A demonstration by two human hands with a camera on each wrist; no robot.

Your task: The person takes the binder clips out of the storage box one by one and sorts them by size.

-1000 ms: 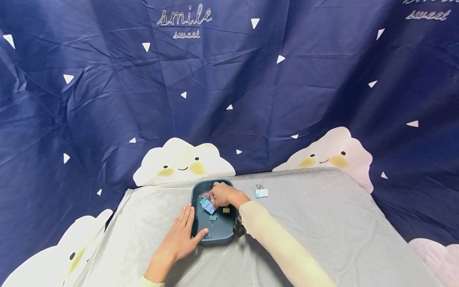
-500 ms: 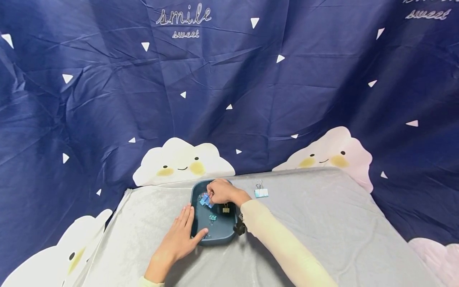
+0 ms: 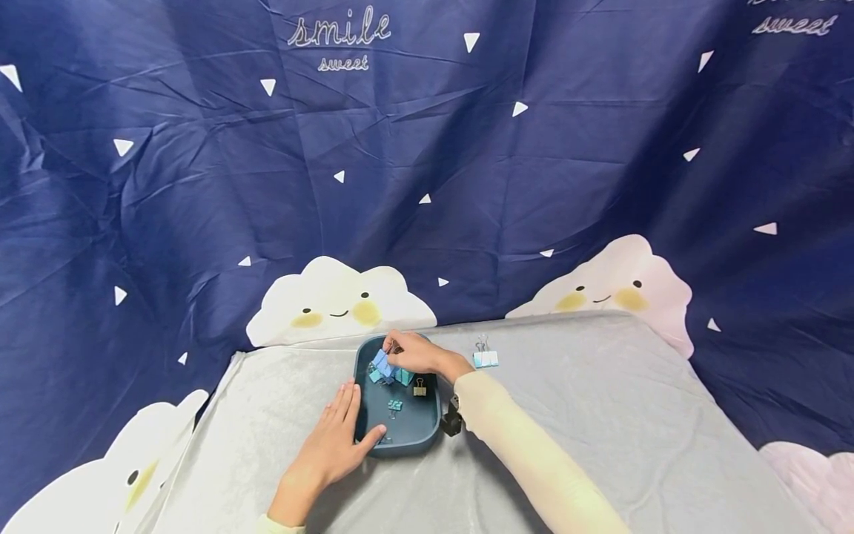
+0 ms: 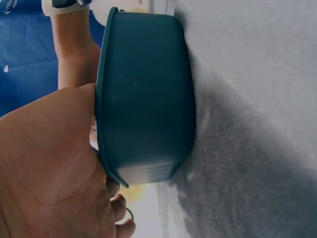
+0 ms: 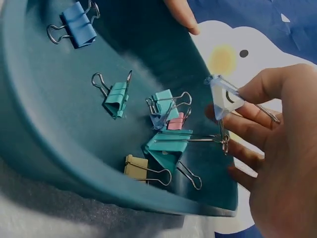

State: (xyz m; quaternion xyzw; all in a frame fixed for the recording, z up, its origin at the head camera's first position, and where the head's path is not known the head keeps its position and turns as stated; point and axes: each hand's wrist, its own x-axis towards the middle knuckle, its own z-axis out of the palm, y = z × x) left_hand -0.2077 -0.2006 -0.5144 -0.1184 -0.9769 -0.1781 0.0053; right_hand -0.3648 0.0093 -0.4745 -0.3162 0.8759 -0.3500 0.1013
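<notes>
Navy cloth backdrop (image 3: 200, 185) with smiling clouds and little white triangles hangs behind everything, "smile sweet" printed up top, and a grey velvety table cover (image 3: 600, 415) is spread in front of it.

Going from the left: the left hand (image 3: 331, 446) lies flat against the near left edge of a dark teal tray (image 3: 408, 442), fingers straight and relaxed along the side, thumb hooked on the rim. The left wrist view has the palm right up against the tray wall (image 4: 143, 94).

Inside the tray there's a scatter of binder clips. The right wrist view shows them best: a blue clip (image 5: 77, 24) off on its own, a small teal clip (image 5: 116, 98), then a tangled bunch with another teal clip (image 5: 166, 101), a pink clip (image 5: 176, 122) mostly buried, a big teal clip (image 5: 169, 146) and a yellow clip (image 5: 136, 167) close to the tray's edge.

The right hand (image 3: 412, 354) is over the far end of the tray, fingertips pinching a light blue binder clip (image 5: 223, 96) by its wire handles, lifted just above the pile.

Further right, on the cover outside the tray, one pale blue binder clip (image 3: 485, 358) stands by itself.
</notes>
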